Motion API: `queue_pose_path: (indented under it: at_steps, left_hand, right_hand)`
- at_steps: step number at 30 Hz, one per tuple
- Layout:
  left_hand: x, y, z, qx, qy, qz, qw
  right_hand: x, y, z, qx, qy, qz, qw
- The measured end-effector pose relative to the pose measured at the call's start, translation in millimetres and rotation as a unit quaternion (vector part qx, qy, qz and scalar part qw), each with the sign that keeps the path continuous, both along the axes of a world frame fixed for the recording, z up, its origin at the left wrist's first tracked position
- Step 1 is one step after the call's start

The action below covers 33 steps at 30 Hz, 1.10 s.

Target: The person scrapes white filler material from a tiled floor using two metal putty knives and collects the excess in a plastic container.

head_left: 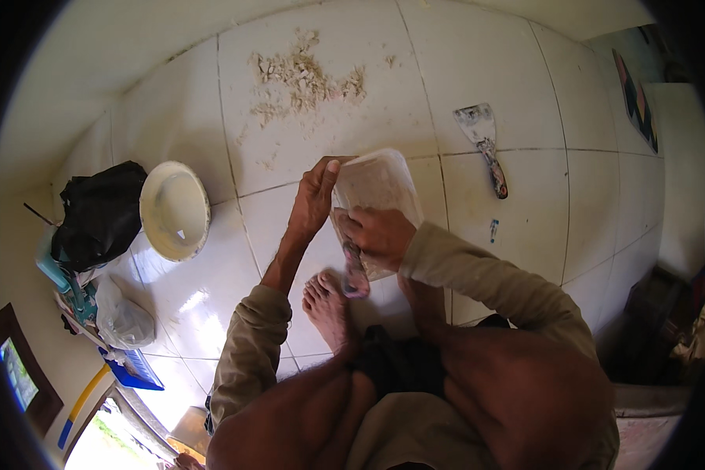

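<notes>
A translucent rectangular plastic container (395, 168), smeared whitish inside, is tilted in front of me above the tiled floor. My left hand (315, 196) is closed on its upper left edge, thumb over the rim. My right hand (380, 235) is closed round a putty knife (356, 274) at the container's left side. The smeared handle points down toward my feet; the blade is largely hidden by the hand. A second putty knife (478, 125), its broad blade crusted with white, lies on the floor to the right.
Scraped flakes (305, 78) are scattered on the far tiles. At the left stand a cream-coated basin (174, 211), a black bag (98, 211), a clear plastic bag (123, 317) and a blue dustpan (135, 368). A small blue scrap (493, 229) lies right. My bare foot (327, 309) is below the container.
</notes>
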<state>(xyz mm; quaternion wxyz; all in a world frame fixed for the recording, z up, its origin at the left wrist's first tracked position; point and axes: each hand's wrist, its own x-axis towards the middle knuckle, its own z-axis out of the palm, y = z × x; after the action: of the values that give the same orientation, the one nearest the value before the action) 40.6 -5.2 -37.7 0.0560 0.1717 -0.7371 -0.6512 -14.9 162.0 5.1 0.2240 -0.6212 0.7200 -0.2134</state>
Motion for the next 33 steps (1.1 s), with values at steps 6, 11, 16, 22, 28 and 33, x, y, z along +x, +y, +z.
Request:
queue_pose_path:
  at_steps: [6,11,16,22,28,33]
  left_hand:
    - [1,2,5,-0.002,-0.019,0.002,1.0]
    - [1,3,3,0.008,-0.007,0.002,1.0]
    - [0,3,5,-0.01,-0.009,0.004,1.0]
    - [2,6,7,-0.02,-0.018,0.015,1.0]
    - [16,6,5,-0.016,0.008,0.067,0.998]
    - [16,14,10,-0.044,-0.043,0.12,0.991]
  right_hand:
    - [41,22,-1,-0.117,-0.193,-0.206,0.952]
    - [36,14,15,-0.032,-0.341,-0.332,0.879]
    - [40,12,6,-0.079,-0.33,-0.348,0.874]
    - [44,8,-15,-0.185,-0.29,-0.3,0.89]
    - [51,2,-34,-0.112,-0.317,-0.266,0.904]
    - [40,-6,-21,-0.079,-0.218,-0.263,0.937]
